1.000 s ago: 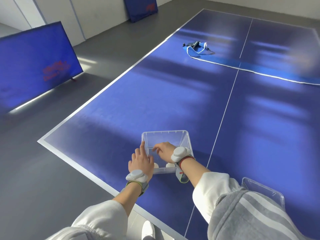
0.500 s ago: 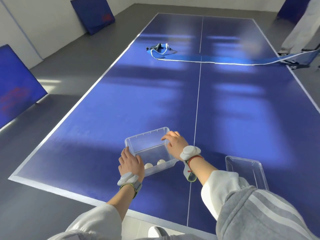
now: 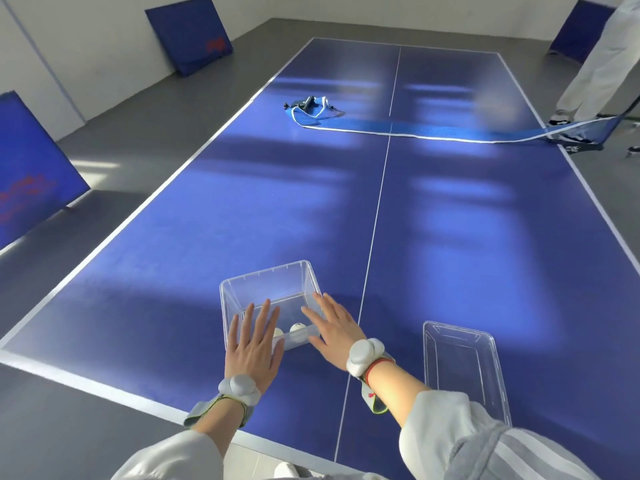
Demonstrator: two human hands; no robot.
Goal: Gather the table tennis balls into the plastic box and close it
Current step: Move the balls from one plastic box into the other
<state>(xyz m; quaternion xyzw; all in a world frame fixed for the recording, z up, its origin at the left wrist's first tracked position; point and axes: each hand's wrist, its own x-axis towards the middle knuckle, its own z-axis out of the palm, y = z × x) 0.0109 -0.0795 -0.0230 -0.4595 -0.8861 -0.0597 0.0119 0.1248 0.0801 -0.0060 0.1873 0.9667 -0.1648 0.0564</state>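
A clear plastic box stands open on the blue table tennis table near its front edge. Two white balls lie inside at its near wall: one in plain sight, the other partly behind my fingers. My left hand is flat, fingers spread, over the box's near left corner, holding nothing. My right hand is spread too, at the box's near right side, with nothing in it. The clear lid lies on the table to the right of my right forearm.
A loose blue net with its clamp lies across the table's middle. A person's legs stand at the far right edge. Blue barrier boards lean on the left floor and wall.
Both hands have let go of the box and now lie open with fingers spread near its front. My view has swung right and forward; the box has shifted slightly.
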